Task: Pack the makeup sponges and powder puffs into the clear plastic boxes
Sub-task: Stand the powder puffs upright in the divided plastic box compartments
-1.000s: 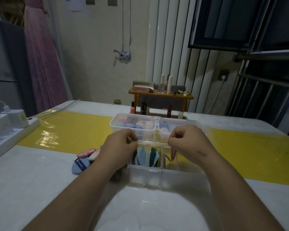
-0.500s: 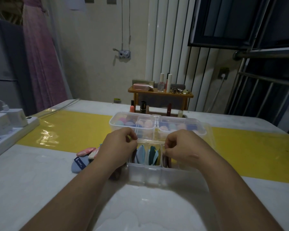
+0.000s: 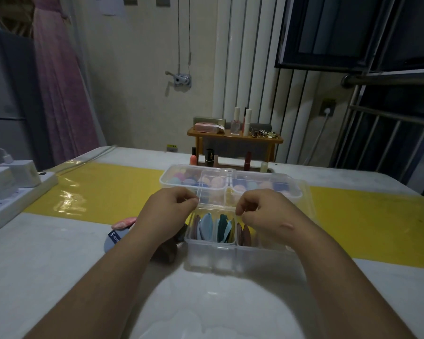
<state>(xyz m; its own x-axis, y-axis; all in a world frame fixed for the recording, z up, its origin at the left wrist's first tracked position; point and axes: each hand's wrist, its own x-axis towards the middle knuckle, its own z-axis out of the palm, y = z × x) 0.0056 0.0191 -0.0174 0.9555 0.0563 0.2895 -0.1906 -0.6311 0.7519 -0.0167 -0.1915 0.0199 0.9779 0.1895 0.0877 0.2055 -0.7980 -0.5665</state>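
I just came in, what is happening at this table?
A person's left hand and right hand each seem to pinch the edge of the raised clear lid of the near clear plastic box. Powder puffs stand on edge in its compartments. A few loose puffs lie on the table by the left hand. A second box behind holds makeup sponges.

A person's left hand [image 3: 168, 214] and right hand [image 3: 262, 214] hover over a clear plastic box [image 3: 230, 255] on a white table [image 3: 47, 265]. Each hand's curled fingers pinch the near edge of a clear lid [image 3: 217, 192]. Flat powder puffs [image 3: 206, 226] stand on edge in the box's compartments. Behind it, on a yellow mat [image 3: 108, 187], a second clear box [image 3: 171, 189] holds round sponges. Loose puffs [image 3: 124, 222] lie beside the left wrist.
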